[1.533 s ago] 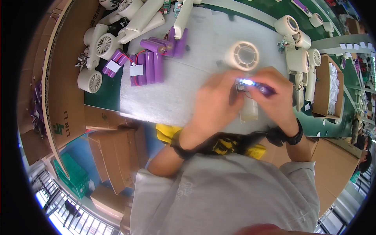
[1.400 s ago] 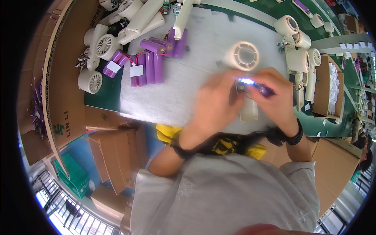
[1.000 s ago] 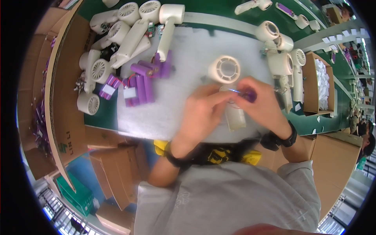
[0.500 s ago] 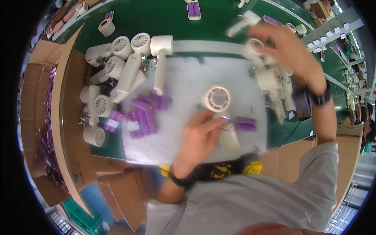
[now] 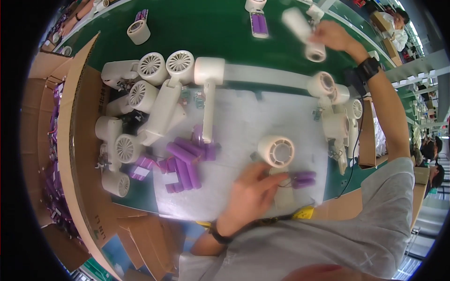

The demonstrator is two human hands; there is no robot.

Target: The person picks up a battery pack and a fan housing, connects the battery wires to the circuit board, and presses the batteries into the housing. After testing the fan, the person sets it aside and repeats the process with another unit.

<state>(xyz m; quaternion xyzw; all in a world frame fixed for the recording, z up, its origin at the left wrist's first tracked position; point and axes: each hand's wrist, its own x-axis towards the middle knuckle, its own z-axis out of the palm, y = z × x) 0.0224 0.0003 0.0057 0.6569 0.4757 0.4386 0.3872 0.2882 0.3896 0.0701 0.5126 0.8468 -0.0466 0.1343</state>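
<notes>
On the white work mat (image 5: 234, 122), an opened white handheld fan (image 5: 277, 151) lies with its round head away from me. My left hand (image 5: 253, 189) is closed around the upper handle, its fingertips by thin wires. Those wires run towards a purple battery pair (image 5: 303, 180) just right of the handle. My right arm reaches to the far right, where my right hand (image 5: 332, 36) is closed on a white fan (image 5: 315, 50), blurred by motion. A loose cluster of purple batteries (image 5: 187, 164) sits left of the mat's middle.
White fans (image 5: 154, 112) are piled at the left, beside a tall cardboard box (image 5: 77, 140) with purple batteries inside. More fans (image 5: 335, 122) stand along the mat's right edge, near a black cable (image 5: 358, 154). A fan with exposed purple batteries (image 5: 259, 24) lies on the green bench.
My right hand has gone farther away and closed on a white fan, which has shifted. My left hand stays at the opened fan. The whole view has shifted slightly.
</notes>
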